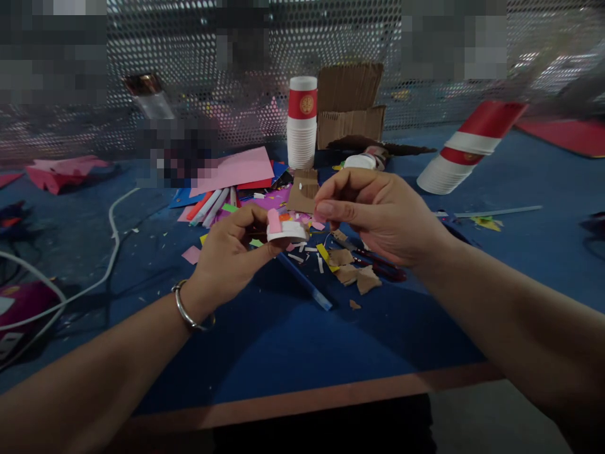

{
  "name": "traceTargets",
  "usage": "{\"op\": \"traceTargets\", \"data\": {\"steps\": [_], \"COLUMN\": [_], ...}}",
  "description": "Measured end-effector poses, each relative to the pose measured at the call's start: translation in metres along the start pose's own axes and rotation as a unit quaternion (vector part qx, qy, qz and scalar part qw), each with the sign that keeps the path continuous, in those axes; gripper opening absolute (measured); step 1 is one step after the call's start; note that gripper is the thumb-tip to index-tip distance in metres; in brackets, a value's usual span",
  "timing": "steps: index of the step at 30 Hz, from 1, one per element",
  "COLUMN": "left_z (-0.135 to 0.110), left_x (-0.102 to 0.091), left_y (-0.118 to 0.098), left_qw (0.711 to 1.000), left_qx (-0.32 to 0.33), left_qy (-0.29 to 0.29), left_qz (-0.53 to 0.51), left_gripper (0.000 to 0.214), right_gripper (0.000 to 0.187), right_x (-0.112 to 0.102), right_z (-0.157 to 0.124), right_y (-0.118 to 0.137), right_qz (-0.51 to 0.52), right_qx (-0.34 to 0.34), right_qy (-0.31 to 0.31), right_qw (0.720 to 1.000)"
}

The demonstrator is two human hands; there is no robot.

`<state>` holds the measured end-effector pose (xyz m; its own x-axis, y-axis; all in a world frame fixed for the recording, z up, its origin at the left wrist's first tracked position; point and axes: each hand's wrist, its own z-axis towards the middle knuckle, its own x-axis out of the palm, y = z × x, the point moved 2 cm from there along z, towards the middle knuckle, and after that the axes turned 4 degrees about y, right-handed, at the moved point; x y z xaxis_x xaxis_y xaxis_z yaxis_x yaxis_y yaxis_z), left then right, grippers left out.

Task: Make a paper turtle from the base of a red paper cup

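Note:
My left hand (231, 255) is closed round a small white paper-cup piece (287, 231) with a pink paper strip (274, 220) stuck on it, held above the blue table (283, 340). My right hand (378, 211) is just to its right, thumb and forefinger pinched together at the piece's upper edge beside the pink strip. What the right fingers pinch is too small to make out. A metal bracelet (185, 309) circles my left wrist. Brown cardboard scraps (352, 272) and a blue pen (305, 282) lie on the table right under the hands.
A stack of red-and-white paper cups (302, 123) stands at the back, another stack (466, 151) lies tipped at the right. Cardboard pieces (350, 104), coloured paper sheets (234, 170), markers (210, 205), red-handled scissors (378, 263) and a white cable (111, 239) are around. A perforated metal screen (331, 38) closes the back.

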<state>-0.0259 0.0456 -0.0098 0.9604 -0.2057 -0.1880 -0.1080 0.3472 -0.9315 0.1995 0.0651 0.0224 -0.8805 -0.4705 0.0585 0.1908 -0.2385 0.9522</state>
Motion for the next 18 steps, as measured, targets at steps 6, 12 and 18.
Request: {"op": "traceTargets", "data": {"steps": [6, 12, 18], "left_z": [-0.0020, -0.0015, -0.0023], "left_x": [0.0033, 0.0044, 0.0051], "left_y": [-0.0020, -0.0012, 0.0003], "left_qw": [0.999, 0.999, 1.000], "left_qx": [0.015, 0.003, -0.011], "left_qy": [0.006, 0.011, 0.015], "left_qz": [0.037, 0.035, 0.017], "left_gripper": [0.023, 0.025, 0.026], "right_gripper": [0.038, 0.039, 0.039], "right_x": [0.0101, 0.0081, 0.0094], "right_z": [-0.0066, -0.0071, -0.0068], "right_y": [0.0037, 0.0004, 0.0030], "right_qz": [-0.072, -0.093, -0.115], "right_qx": [0.001, -0.001, 0.003], "right_qy": [0.024, 0.028, 0.027], "right_qw": [0.997, 0.995, 0.993]}}
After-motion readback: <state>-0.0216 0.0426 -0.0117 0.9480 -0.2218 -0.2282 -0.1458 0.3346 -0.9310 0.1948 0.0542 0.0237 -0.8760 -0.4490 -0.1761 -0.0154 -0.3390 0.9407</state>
